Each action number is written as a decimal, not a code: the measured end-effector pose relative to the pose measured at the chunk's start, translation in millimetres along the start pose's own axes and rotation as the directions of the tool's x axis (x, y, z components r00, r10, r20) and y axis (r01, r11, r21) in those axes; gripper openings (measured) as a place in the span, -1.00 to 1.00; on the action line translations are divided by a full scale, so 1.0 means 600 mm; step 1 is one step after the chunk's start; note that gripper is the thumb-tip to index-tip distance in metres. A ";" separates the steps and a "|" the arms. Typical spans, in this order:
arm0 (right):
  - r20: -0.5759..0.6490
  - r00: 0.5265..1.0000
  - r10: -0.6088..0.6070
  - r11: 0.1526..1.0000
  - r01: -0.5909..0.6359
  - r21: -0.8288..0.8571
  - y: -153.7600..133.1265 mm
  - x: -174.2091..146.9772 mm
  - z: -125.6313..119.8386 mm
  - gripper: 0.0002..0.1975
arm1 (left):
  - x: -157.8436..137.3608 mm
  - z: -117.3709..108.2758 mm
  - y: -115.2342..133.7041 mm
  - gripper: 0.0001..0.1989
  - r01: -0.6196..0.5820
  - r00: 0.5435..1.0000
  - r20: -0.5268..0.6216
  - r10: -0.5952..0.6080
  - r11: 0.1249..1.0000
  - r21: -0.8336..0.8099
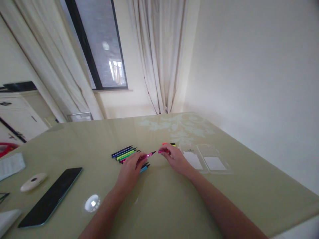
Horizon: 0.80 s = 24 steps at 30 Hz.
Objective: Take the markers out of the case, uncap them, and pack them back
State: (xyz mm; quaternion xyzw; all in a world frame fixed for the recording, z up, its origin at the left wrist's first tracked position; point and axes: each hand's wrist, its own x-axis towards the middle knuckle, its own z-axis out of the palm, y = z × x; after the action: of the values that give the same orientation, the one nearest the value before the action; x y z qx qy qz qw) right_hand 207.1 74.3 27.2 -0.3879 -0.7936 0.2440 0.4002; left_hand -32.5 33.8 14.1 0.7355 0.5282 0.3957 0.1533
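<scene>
My left hand [132, 165] is closed around a pink marker [149, 155], whose dark tip points right. Under and around that hand lies a row of markers [125, 152] in dark blue, green and other colours, with blue ones [144, 169] partly hidden behind its fingers. Between the thumb and fingers of my right hand [175, 157] is a small pink marker cap [159, 151], a short gap away from the marker's tip. Just beyond the right hand show orange-red [164, 144] and yellow pieces, mostly hidden by it.
An opened clear plastic case [226, 168] with white inserts lies right of my right hand. On the left are a black tablet [53, 196], a cream oval object [33, 182], a clear glass dome [92, 203] and a paper [11, 166]. A wall borders the table's right side.
</scene>
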 end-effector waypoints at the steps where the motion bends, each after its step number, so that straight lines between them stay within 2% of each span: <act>1: -0.013 1.000 0.004 0.999 -0.004 0.033 -0.001 0.001 -0.002 -0.90 | 0.000 0.000 0.000 -0.79 -0.009 1.000 -0.013 0.009 1.000 0.006; 10: -0.046 0.998 -0.051 0.993 0.056 0.103 -0.009 0.002 -0.006 -0.81 | -0.001 -0.004 0.008 -0.81 -0.040 0.999 0.006 0.040 0.999 0.017; 16: -0.050 0.999 -0.008 0.985 0.016 0.170 -0.010 0.003 -0.005 -0.79 | 0.000 -0.007 0.018 -0.76 -0.028 1.000 0.014 0.028 0.999 0.016; 24: -0.008 1.000 -0.005 0.984 0.006 0.175 -0.015 0.000 -0.001 -0.79 | -0.001 -0.006 0.027 -0.78 -0.054 0.998 0.012 0.054 0.998 -0.028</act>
State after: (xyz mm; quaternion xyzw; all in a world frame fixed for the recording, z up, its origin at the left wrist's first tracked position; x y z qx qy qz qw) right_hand 203.8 69.3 33.8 -0.3497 -0.7687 0.3105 0.4364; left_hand -24.8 26.4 26.6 0.7499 0.5015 0.4022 0.1561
